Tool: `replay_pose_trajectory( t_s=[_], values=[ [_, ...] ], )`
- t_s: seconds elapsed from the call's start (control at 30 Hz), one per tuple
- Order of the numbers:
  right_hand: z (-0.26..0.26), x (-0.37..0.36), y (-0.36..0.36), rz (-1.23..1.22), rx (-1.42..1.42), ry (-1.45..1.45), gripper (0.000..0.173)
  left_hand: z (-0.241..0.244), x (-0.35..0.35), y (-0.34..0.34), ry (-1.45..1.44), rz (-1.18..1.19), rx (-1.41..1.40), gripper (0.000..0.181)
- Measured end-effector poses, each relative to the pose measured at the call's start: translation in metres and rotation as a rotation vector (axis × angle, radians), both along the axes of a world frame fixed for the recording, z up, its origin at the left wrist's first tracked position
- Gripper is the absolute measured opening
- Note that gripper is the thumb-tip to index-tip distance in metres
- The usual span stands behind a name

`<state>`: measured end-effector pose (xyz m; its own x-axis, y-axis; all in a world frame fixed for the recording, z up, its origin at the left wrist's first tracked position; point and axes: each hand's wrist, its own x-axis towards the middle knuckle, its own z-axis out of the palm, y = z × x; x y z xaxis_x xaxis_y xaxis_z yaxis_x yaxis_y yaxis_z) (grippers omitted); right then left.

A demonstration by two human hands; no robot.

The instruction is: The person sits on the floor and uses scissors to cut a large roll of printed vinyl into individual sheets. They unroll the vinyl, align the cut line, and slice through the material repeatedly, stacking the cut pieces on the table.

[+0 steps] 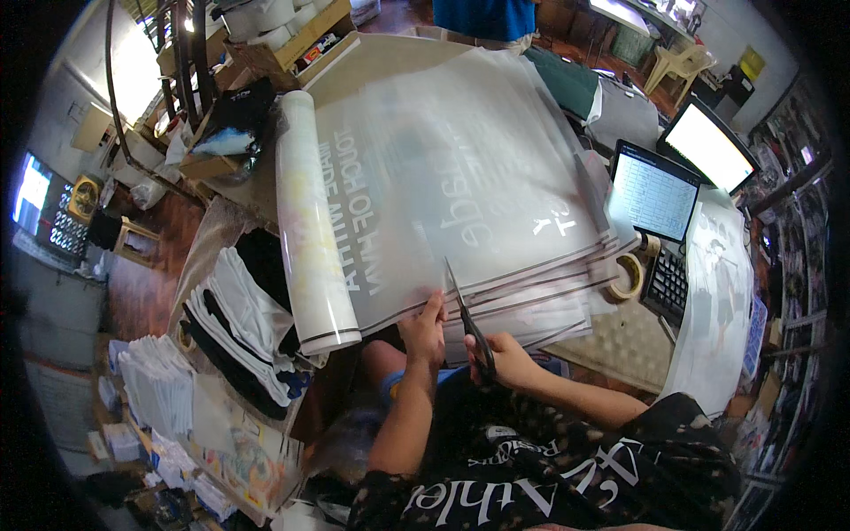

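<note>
A translucent printed film sheet (pixel 405 192) with white reversed lettering lies over several similar sheets on the table. My left hand (pixel 423 332) pinches its near edge, along a dark printed border line. In my right hand (pixel 506 362) is a pair of black-handled scissors (pixel 473 325), its blades pointing away from me over the film, just right of my left fingers. Whether the blades are parted is hard to tell. To the left, a thick film roll (pixel 312 226) rests along the sheet's side.
Folded white and black garments (pixel 246 318) are stacked at left, near white piles (pixel 156 378). On the right are a tape roll (pixel 625 275), a keyboard (pixel 666 282), two monitors (pixel 654 189) and a long printed sheet (pixel 714 305). A person in blue (pixel 483 20) stands beyond the table.
</note>
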<state>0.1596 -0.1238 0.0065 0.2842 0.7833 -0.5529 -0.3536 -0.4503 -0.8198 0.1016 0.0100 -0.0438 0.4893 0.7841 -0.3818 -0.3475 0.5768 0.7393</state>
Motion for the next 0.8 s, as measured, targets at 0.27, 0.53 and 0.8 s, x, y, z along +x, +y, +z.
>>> replay_pose_trajectory(
  t_s=[0.27, 0.53, 0.8],
  values=[
    [-0.006, -0.005, -0.003, -0.075, -0.049, -0.025, 0.045, 0.004, -0.006, -0.002, 0.076, -0.020, -0.064, 0.021],
    [-0.006, 0.002, 0.011, -0.080, -0.022, 0.051, 0.044, 0.021, -0.005, -0.004, 0.091, 0.023, -0.110, 0.014],
    [0.001, 0.009, 0.022, -0.106, 0.011, 0.126, 0.041, 0.001, -0.018, -0.002, 0.161, -0.048, -0.064, 0.017]
  ],
)
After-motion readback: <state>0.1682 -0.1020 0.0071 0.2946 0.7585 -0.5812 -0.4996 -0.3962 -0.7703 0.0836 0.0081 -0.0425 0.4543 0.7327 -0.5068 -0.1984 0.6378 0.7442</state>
